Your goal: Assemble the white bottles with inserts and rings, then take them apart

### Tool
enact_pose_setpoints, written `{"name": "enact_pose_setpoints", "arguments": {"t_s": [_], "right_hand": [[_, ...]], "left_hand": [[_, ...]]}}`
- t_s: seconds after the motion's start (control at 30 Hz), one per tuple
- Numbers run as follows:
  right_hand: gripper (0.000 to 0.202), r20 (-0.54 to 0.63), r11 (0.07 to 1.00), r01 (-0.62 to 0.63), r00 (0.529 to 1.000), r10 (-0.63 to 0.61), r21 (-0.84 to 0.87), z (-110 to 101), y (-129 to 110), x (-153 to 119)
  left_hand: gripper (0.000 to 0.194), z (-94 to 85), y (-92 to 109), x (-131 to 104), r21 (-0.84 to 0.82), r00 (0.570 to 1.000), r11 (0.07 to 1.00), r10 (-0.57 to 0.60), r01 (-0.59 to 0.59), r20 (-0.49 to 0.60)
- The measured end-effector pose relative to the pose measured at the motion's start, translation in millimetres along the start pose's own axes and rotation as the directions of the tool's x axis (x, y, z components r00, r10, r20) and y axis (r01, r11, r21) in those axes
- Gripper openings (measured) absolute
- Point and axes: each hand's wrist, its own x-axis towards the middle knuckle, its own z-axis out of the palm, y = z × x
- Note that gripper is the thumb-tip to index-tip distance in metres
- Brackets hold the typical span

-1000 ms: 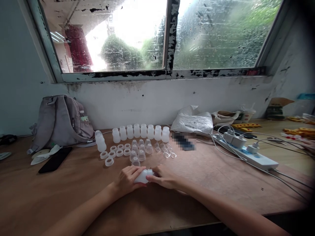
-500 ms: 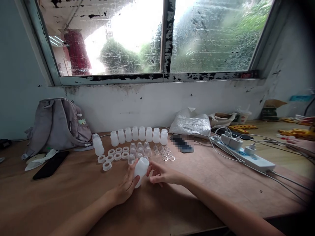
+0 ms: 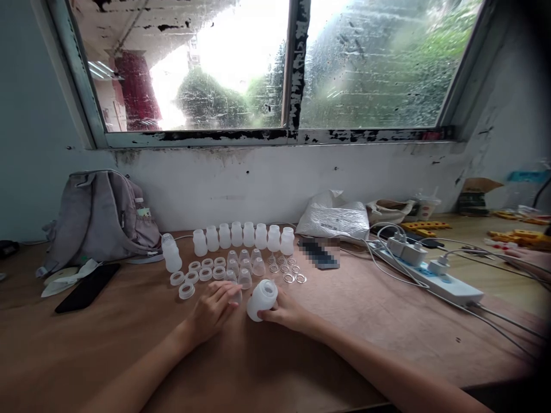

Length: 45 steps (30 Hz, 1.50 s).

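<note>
My right hand (image 3: pixel 286 310) is wrapped round a frosted white bottle (image 3: pixel 262 300), which tilts with its open mouth up. Close to its left, my left hand (image 3: pixel 214 307) has its fingers round a clear cap (image 3: pixel 235 295), partly hidden by them. Beyond the hands stand several clear caps (image 3: pixel 245 279). White rings (image 3: pixel 186 291) lie to their left, and thin metallic rings (image 3: pixel 301 278) to their right. A row of frosted bottles (image 3: pixel 236 234) stands behind these. One more bottle shape (image 3: pixel 171 253) leans at the row's left.
A grey backpack (image 3: pixel 101 215) and a black phone (image 3: pixel 87 288) are on the left. At the back right sits a silvery bag (image 3: pixel 336 215). A power strip (image 3: pixel 451 285) with plugs and cables lies on the right. Part of another person's hand (image 3: pixel 527 258) shows at the right edge.
The bottle has passed from my left hand to my right hand and moved slightly right. My left hand has moved left, away from it, and now has a clear cap.
</note>
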Motion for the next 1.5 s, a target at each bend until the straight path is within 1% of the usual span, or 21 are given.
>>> {"name": "enact_pose_setpoints", "arguments": {"t_s": [0.1,0.2,0.27,0.33,0.43,0.53,0.57,0.63,0.73,0.8,0.83,0.87,0.9,0.93,0.97,1.0,1.13,1.2,1.27,1.37,1.5], "right_hand": [[0.035,-0.022,1.000,-0.026,0.999,0.026,-0.015,-3.0,8.9,2.4],[0.047,-0.015,1.000,-0.024,1.000,0.024,-0.019,-4.1,14.6,3.7],[0.057,-0.007,0.999,-0.033,0.999,0.033,-0.030,-4.2,16.7,4.2],[0.060,-0.003,0.999,-0.047,0.999,0.047,-0.026,-3.9,17.3,4.6],[0.049,0.012,0.998,-0.058,0.998,0.058,0.013,-3.9,15.3,5.7],[0.038,0.027,0.994,-0.054,0.998,0.051,0.094,-5.2,10.9,7.0],[0.037,0.018,0.991,-0.050,0.999,0.048,0.123,-5.8,9.5,7.2],[0.037,-0.027,0.983,-0.053,0.998,0.058,0.176,-6.9,7.4,7.1],[0.039,-0.068,0.970,-0.098,0.991,0.115,0.222,-7.9,6.0,5.7],[0.037,-0.088,0.978,-0.110,0.988,0.127,0.180,-8.0,5.5,4.6],[0.035,-0.101,0.984,-0.103,0.988,0.118,0.142,-7.9,5.2,4.2],[0.033,-0.113,0.990,-0.091,0.988,0.103,0.105,-7.8,4.9,3.9],[0.032,-0.120,0.994,-0.080,0.989,0.089,0.078,-7.7,4.5,3.7],[0.032,-0.117,0.995,-0.074,0.990,0.081,0.062,-7.5,4.1,3.6],[0.032,-0.108,0.996,-0.072,0.991,0.078,0.056,-7.3,3.7,3.5],[0.032,-0.096,0.996,-0.073,0.992,0.078,0.054,-7.2,3.2,3.3],[0.035,-0.033,0.996,-0.068,0.997,0.070,0.053,-6.5,-0.7,1.7],[0.036,-0.015,0.996,-0.064,0.998,0.065,0.055,-5.8,-3.7,0.6],[0.036,-0.006,0.996,-0.063,0.998,0.063,0.059,-5.1,-6.5,-0.3],[0.035,-0.002,0.995,-0.072,0.997,0.072,0.068,-4.8,-8.5,-0.8],[0.031,-0.012,0.993,-0.087,0.996,0.088,0.085,-6.3,-7.0,-0.3]], "left_hand": [[0.028,2.5,-11.3,-2.5,0.011,0.993,0.995,-0.097,0.099,-0.072],[0.027,7.1,-14.5,-2.8,0.015,0.975,0.982,-0.184,0.187,-0.125],[0.035,8.7,-13.4,-2.0,0.017,0.974,0.979,-0.202,0.204,-0.099],[0.040,9.2,-11.5,-1.5,0.003,0.980,0.981,-0.196,0.196,-0.035],[0.033,9.2,-8.5,-1.5,-0.110,0.976,0.969,-0.219,0.220,0.019],[0.031,7.8,-5.3,-0.3,-0.293,0.944,0.900,-0.327,0.322,0.032],[0.032,6.9,-4.4,0.7,-0.357,0.922,0.858,-0.386,0.370,0.029],[0.033,5.3,-3.2,3.2,-0.503,0.851,0.729,-0.525,0.464,0.025],[0.034,4.8,-4.4,6.3,-0.729,0.718,0.442,-0.689,0.523,0.098],[0.036,5.8,-6.5,6.9,-0.806,0.640,0.272,-0.750,0.525,0.164],[0.038,6.4,-7.4,6.8,-0.824,0.607,0.214,-0.773,0.525,0.187],[0.039,6.9,-8.2,6.5,-0.832,0.579,0.176,-0.790,0.526,0.199],[0.040,7.3,-8.7,6.2,-0.833,0.562,0.157,-0.801,0.530,0.206],[0.041,7.7,-8.8,5.7,-0.832,0.558,0.154,-0.803,0.534,0.209],[0.040,8.1,-8.6,5.2,-0.830,0.566,0.163,-0.798,0.534,0.207],[0.039,8.6,-8.0,4.7,-0.827,0.586,0.182,-0.784,0.532,0.205],[0.036,12.4,-3.2,2.2,-0.811,0.699,0.271,-0.681,0.518,0.219],[0.037,14.7,0.3,1.0,-0.803,0.732,0.298,-0.641,0.517,0.233],[0.039,16.2,3.9,0.3,-0.802,0.750,0.307,-0.615,0.513,0.244],[0.041,15.8,8.7,0.7,-0.808,0.764,0.298,-0.589,0.509,0.264],[0.040,9.9,14.1,3.4,-0.808,0.790,0.293,-0.530,0.511,0.308]]}}
